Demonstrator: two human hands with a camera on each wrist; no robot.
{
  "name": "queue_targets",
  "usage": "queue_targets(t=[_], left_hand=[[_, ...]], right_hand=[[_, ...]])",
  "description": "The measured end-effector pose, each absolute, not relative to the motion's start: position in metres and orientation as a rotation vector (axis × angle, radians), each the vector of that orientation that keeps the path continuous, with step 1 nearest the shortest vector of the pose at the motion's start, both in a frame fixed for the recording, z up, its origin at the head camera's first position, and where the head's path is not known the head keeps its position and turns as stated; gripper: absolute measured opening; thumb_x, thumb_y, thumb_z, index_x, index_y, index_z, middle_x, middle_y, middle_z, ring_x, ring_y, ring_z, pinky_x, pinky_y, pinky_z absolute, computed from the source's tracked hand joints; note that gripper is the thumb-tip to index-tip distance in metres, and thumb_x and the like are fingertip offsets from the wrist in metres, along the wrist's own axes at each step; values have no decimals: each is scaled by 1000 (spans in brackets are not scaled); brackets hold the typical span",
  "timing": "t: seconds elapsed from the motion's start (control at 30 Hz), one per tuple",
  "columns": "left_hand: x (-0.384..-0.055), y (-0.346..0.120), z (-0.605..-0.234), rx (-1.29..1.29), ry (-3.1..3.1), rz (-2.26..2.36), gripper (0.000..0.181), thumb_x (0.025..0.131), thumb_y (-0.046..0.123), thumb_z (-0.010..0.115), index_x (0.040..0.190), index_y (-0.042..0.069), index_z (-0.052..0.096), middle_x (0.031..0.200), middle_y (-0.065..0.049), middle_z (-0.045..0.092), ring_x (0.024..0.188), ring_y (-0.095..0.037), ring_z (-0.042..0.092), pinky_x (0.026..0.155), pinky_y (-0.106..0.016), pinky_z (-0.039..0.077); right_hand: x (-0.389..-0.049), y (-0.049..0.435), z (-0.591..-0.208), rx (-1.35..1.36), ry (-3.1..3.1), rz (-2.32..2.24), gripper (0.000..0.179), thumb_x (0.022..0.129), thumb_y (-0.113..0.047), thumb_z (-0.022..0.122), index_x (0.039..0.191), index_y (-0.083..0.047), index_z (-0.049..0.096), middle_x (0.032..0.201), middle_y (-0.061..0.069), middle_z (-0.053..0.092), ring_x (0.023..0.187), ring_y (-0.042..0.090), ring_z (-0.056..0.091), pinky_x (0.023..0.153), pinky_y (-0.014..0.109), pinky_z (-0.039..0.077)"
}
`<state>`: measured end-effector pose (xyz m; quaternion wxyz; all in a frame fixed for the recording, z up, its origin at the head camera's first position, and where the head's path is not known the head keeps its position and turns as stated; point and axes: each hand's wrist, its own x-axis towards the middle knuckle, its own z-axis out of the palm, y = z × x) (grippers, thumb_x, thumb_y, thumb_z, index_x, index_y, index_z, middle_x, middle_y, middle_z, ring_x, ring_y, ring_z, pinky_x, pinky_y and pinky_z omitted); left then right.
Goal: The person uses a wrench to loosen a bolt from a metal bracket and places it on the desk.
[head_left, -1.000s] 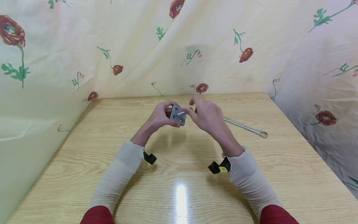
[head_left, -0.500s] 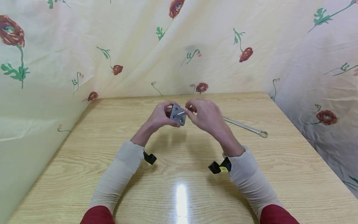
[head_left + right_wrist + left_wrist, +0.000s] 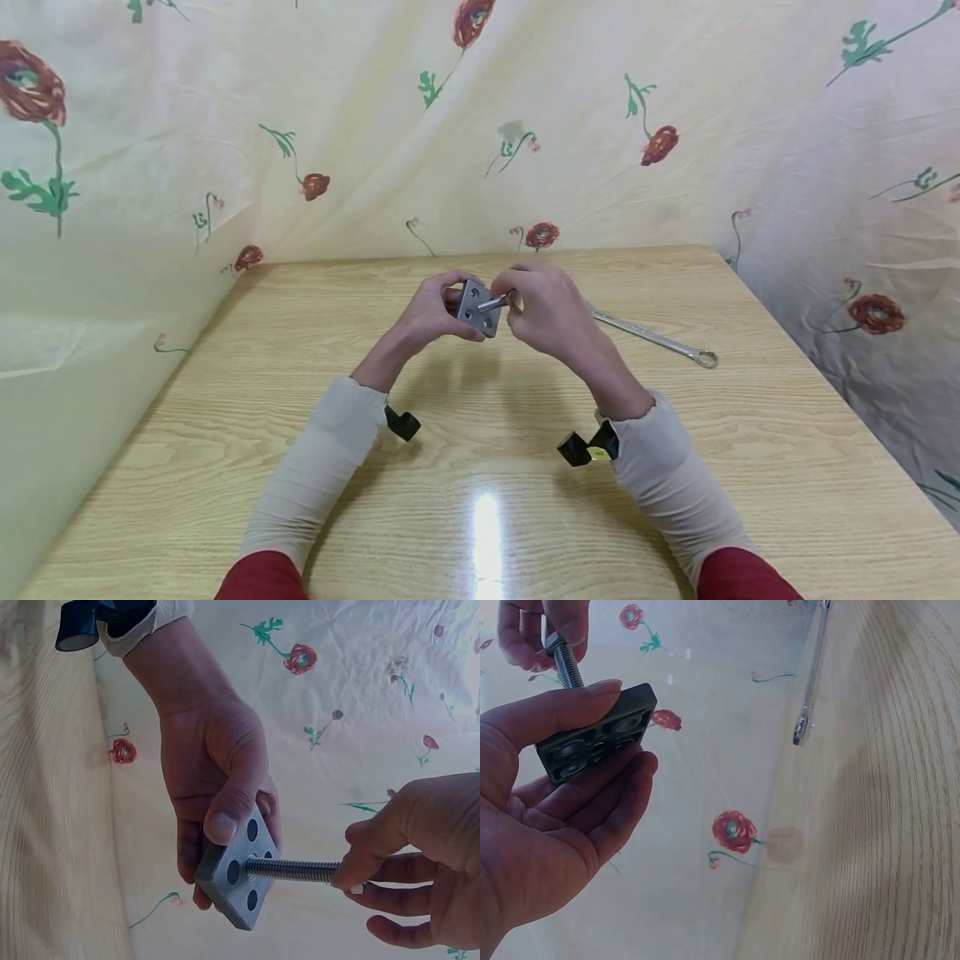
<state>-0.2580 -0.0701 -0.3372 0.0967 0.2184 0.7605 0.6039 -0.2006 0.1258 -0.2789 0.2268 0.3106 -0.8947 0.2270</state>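
Observation:
My left hand (image 3: 426, 312) grips a square grey metal plate (image 3: 472, 315) by its edges, thumb on one side and fingers on the other. Several round holes show in the plate's face. A threaded bolt (image 3: 296, 871) sticks out of the plate's middle, square to the face. At the bolt's outer end, my right hand (image 3: 553, 310) pinches the head between thumb and fingers. The left wrist view shows the bolt's head (image 3: 553, 641) at the right fingertips, and the plate's other face with rounded recesses. Both hands are raised over the table.
A long combination wrench (image 3: 652, 336) lies on the wooden table (image 3: 450, 467) beyond the right hand, its near end partly hidden by that hand. A flowered cloth (image 3: 360, 108) hangs behind the table and along both sides.
The right hand's fingers have gone from a raised index finger to curling round the bolt's end, and more of the bolt's end now shows. The left hand and plate have hardly moved.

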Motion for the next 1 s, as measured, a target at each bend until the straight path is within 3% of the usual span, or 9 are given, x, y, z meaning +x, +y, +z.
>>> queue_targets(t=[0.27, 0.37, 0.47, 0.53, 0.6, 0.67, 0.73, 0.83, 1.0], left_hand=[[-257, -70, -335, 623, 2247, 1800, 67, 65, -5, 82, 124, 9, 54, 115, -23, 69, 97, -26, 68, 83, -34, 56], [-257, -71, -334, 614, 2246, 1803, 68, 65, -6, 82, 125, 8, 54, 115, -24, 68, 96, -25, 68, 82, -34, 56], [-257, -72, -334, 617, 2245, 1802, 70, 65, -7, 81, 128, 6, 52, 115, -26, 68, 94, -24, 69, 80, -33, 57], [-257, -72, -334, 623, 2240, 1803, 71, 66, -7, 81, 129, 5, 51, 115, -26, 68, 91, -23, 69, 78, -32, 57], [-257, -72, -335, 632, 2238, 1806, 70, 66, -7, 81, 128, 5, 52, 114, -26, 68, 90, -23, 69, 77, -32, 57], [-257, -72, -335, 640, 2237, 1811, 68, 66, -8, 81, 126, 5, 53, 113, -26, 68, 90, -22, 69, 77, -32, 57], [-258, -72, -336, 647, 2241, 1813, 67, 65, -8, 81, 124, 6, 54, 114, -26, 68, 91, -23, 69, 78, -32, 57], [-258, -72, -337, 653, 2244, 1810, 67, 64, -9, 81, 123, 6, 54, 114, -26, 68, 92, -25, 69, 79, -34, 57], [-260, -71, -338, 647, 2248, 1795, 68, 64, -8, 81, 125, 6, 53, 115, -25, 68, 94, -26, 69, 80, -34, 57]], right_hand=[[-204, 124, -283, 942, -2355, 647, 47, 71, 27, 44, 91, -4, 72, 90, 10, 72, 91, 26, 61, 83, 39, 50], [-205, 123, -283, 945, -2393, 583, 48, 71, 26, 47, 97, -7, 71, 95, 10, 70, 99, 27, 59, 93, 43, 47], [-204, 123, -281, 915, -2492, 516, 43, 75, 13, 64, 111, -10, 67, 112, 11, 65, 113, 30, 54, 98, 51, 43], [-203, 123, -280, 859, -2574, 485, 49, 76, -6, 77, 122, -13, 61, 126, 13, 58, 122, 33, 49, 100, 56, 40], [-203, 123, -278, 771, -2650, 481, 59, 79, -28, 80, 130, -13, 55, 133, 14, 54, 124, 34, 48, 98, 57, 41], [-202, 123, -277, 660, -2718, 485, 63, 83, -44, 72, 133, -11, 51, 127, 14, 59, 114, 32, 57, 91, 52, 47], [-201, 124, -276, 561, -2775, 482, 57, 89, -51, 62, 128, -10, 55, 109, 12, 68, 93, 28, 64, 76, 43, 52], [-200, 125, -275, 494, -2815, 479, 47, 95, -51, 51, 112, -10, 65, 83, 8, 71, 65, 20, 60, 54, 30, 45], [-199, 126, -274, 516, -2778, 512, 38, 96, -43, 54, 96, -10, 72, 75, 4, 70, 58, 16, 55, 49, 25, 38]])
